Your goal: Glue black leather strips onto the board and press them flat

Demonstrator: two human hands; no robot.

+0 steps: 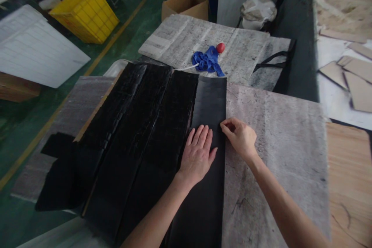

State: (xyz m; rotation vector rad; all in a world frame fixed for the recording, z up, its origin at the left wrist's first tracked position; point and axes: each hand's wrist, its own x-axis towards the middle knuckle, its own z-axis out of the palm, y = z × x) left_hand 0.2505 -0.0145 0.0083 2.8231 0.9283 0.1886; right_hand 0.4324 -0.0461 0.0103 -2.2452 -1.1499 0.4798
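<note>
Black strips (209,100), a crumpled blue cloth (208,61), a red ball (220,48), a yellow grid-patterned crate (87,14), green floor (128,40) with a yellow line (123,29).

Taking the blue cloth (207,61) as our landmark, we count one of it and one red ball-like thing (220,47) just beside it, to the right. Nearer to us than the cloth, we count four long black strips (211,97) and two hands, one left hand (197,155) and one right hand (240,137). Beyond the cloth we see one open cardboard box (186,4); beyond it and well to the left, one yellow basket (87,15). Well to its right lie probably at least five brown flat pieces (359,91), overlapping and blurred.
</note>
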